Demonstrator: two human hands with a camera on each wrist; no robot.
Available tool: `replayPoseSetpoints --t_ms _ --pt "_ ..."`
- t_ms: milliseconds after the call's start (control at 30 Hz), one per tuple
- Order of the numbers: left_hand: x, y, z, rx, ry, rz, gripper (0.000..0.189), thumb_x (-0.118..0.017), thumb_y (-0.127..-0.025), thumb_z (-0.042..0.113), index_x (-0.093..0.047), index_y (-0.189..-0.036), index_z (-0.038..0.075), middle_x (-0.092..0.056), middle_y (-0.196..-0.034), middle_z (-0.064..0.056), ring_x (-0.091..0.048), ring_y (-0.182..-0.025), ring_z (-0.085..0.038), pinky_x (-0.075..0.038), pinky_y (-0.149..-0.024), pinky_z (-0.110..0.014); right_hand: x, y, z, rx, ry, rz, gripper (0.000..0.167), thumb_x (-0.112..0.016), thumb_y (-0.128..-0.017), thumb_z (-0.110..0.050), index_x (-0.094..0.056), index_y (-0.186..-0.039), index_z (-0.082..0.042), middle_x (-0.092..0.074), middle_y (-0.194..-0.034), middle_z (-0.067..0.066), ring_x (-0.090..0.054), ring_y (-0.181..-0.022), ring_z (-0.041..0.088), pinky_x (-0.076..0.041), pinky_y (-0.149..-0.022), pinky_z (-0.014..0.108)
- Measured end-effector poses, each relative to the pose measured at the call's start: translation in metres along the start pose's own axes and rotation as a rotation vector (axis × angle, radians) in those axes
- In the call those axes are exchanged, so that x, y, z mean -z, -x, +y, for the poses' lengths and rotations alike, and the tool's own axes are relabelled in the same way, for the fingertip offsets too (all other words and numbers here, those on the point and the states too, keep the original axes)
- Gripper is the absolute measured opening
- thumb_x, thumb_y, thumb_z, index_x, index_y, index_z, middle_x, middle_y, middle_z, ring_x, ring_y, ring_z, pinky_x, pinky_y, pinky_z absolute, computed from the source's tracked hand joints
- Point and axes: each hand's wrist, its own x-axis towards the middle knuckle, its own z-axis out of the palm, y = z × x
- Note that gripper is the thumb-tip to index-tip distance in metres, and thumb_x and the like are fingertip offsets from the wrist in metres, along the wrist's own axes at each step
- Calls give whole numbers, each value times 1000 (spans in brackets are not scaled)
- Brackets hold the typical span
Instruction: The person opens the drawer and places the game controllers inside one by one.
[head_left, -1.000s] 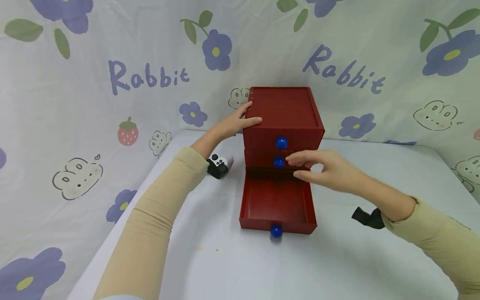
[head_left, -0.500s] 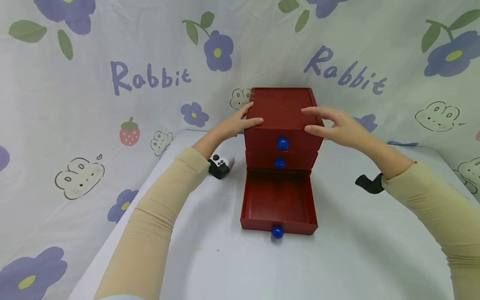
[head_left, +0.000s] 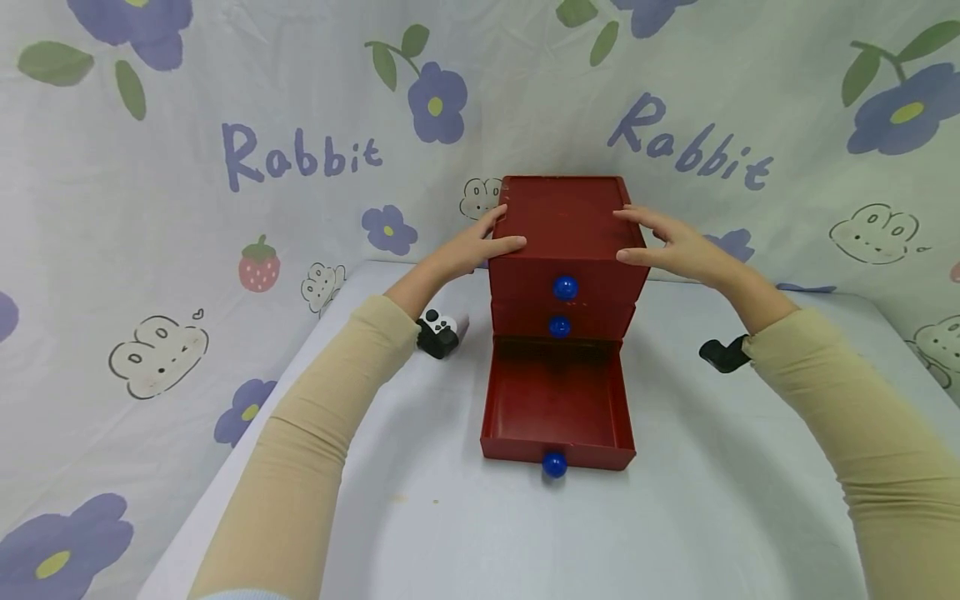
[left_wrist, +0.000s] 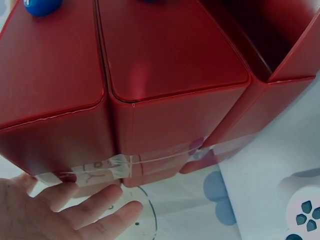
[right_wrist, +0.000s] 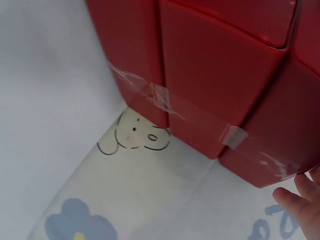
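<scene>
A red drawer box [head_left: 558,221] of three tiers stands upright at the back of the table. Its bottom drawer [head_left: 555,396] is pulled out and shows a bare floor, with a blue knob [head_left: 554,465] at its front. The upper two drawers are closed, each with a blue knob. My left hand [head_left: 468,248] rests at the box's left top edge, thumb on top, fingers extended along the side. On the opposite edge lies my right hand [head_left: 678,248], thumb and forefinger spread over the top. Fingertips of the right hand [right_wrist: 305,202] show near the box's back corner in the right wrist view.
A white game controller [left_wrist: 302,215] lies on the table left of the box, partly hidden in the head view by the black wrist mount [head_left: 435,337]. Clear tape [right_wrist: 232,136] runs across the box's side. A printed cloth [head_left: 300,75] hangs behind.
My right hand has risen from beside the middle drawer's knob to the top right edge of the box. The left hand and the pulled-out drawer have stayed put.
</scene>
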Motion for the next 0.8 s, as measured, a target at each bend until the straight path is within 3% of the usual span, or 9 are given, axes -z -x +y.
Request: replayPoseSetpoints --t_ms 267,500,700,800 --pt "-2 -1 -4 -22 -2 30 80 -51 -86 54 -4 -147 34 -7 -154 -1 -15 -139 -24 -29 -99 -59 -2 -5 6 -58 -38 -17 69 -58 -86 -32 -25 -146 -20 -5 -155 -2 -3 -140 31 -11 -103 64" --pt "-1 0 -16 -139 -97 93 71 -40 -92 51 -4 -149 26 -8 -154 0 -11 -141 -20 -18 -110 -47 -8 -6 11 -55 -63 -8 69 -58 -86 -33 -26 -146 -18 -4 -154 -6 -2 -141 27 -13 -104 63" --pt "7 3 -34 -221 -165 152 68 -37 -94 47 -3 -149 24 -17 -152 -9 -22 -137 -27 -23 -109 -45 -9 -5 17 -10 -91 8 66 -57 -88 -31 -29 -145 -16 -6 -154 -8 1 -141 20 -9 -108 58" --pt "13 7 -47 -215 -202 162 69 -38 -94 48 -5 -149 22 -20 -151 -10 -29 -133 -32 -26 -107 -44 -9 -4 19 2 -112 16 65 -57 -88 -30 -29 -145 -15 -6 -154 -8 1 -141 20 -8 -109 56"
